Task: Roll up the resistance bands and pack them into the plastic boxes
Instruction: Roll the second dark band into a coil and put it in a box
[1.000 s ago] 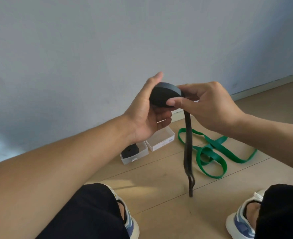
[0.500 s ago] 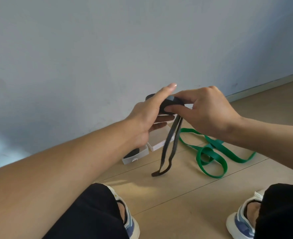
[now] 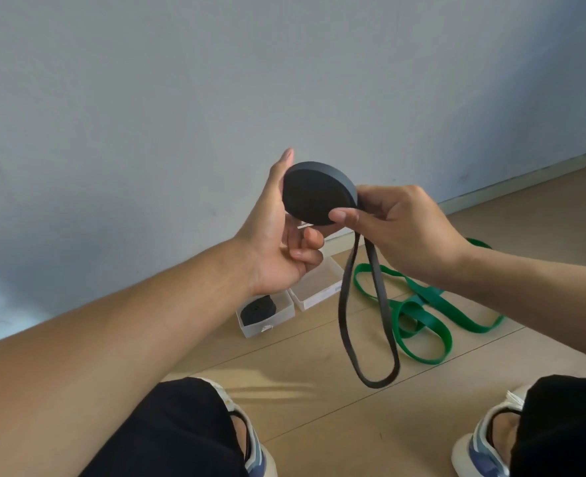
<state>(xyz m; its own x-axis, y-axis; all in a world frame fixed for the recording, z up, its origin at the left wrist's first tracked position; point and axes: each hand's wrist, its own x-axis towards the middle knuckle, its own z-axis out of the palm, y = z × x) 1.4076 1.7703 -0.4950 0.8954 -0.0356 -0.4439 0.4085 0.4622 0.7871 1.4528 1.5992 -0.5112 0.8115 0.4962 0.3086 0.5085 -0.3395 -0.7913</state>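
hands (image 3: 336, 228) — matte black band (image 3: 319, 194), disc-shaped coil

A: What colours are the bands?
B: The rolled band (image 3: 319, 194) is black with a grey edge; the loose one (image 3: 419, 315) on the floor is bright green.
A: The rest?
B: 2 clear boxes (image 3: 314, 290), pale wood-grain floor (image 3: 319, 425), grey-blue wall (image 3: 284, 80), white-and-blue shoes (image 3: 474, 452), black trousers (image 3: 167, 438).

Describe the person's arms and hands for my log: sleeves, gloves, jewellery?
Both forearms are bare as far as the frame shows; no sleeve edge is in view. The left hand and right hand wear no gloves, and no rings, watch or wristband are visible. The nails look short and unpainted.
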